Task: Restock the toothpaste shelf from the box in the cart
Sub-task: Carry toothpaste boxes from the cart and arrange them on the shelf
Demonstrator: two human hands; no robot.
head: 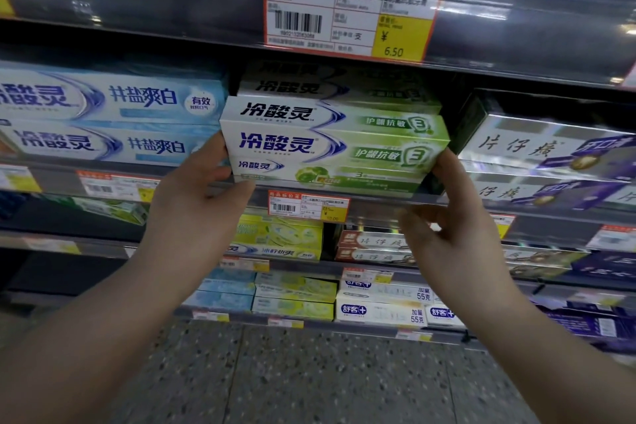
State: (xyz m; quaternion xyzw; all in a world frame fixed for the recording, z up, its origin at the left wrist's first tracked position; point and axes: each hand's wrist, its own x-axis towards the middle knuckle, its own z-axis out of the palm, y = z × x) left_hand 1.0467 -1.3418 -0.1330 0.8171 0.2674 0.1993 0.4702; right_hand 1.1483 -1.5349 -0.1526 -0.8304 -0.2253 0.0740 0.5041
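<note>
Green-white toothpaste box [330, 151] at shelf [378, 209] front edge; my left hand [199, 193] grips one end, right hand [457, 217] presses the other.

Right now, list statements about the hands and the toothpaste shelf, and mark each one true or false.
The left-hand grip holds the left end of the stacked green-and-white cardboard toothpaste cartons. True.
The right-hand grip is clear of those cartons. False: it touches their right end.
To their left lie blue-and-white cardboard toothpaste cartons. True.
The large orange-framed paper price tag above reads 9.90. False: it reads 6.50.
</note>
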